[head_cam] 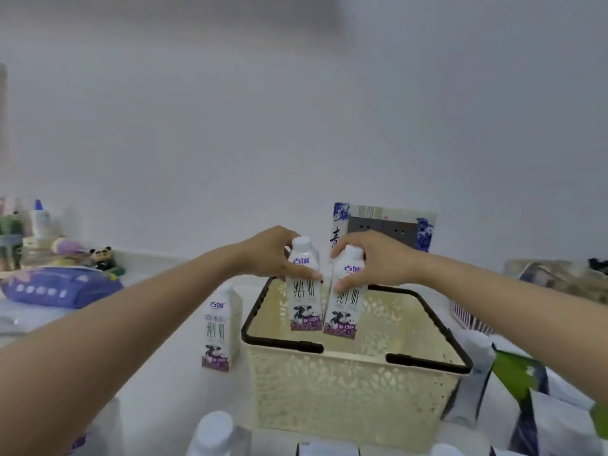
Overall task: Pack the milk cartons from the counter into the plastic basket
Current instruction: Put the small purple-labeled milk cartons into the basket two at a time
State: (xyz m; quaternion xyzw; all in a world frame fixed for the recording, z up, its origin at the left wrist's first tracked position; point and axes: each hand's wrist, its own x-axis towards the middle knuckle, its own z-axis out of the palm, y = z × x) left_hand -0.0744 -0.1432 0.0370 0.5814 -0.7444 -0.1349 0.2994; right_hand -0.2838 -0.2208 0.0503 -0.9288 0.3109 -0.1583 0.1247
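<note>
So I've got a milk carton in each hand: left hand wrapped round the top of one carton, right hand clamped on the other carton. Both hang upright over the open cream plastic basket just below my hands. A third carton stands on the counter, below-left of my left hand, beside the basket.

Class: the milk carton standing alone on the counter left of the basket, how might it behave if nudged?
The carton is tall on a narrow base, so it probably tips rather than slides. Its flat sides suggest it won't roll. Likely stiff enough to grip.
</note>
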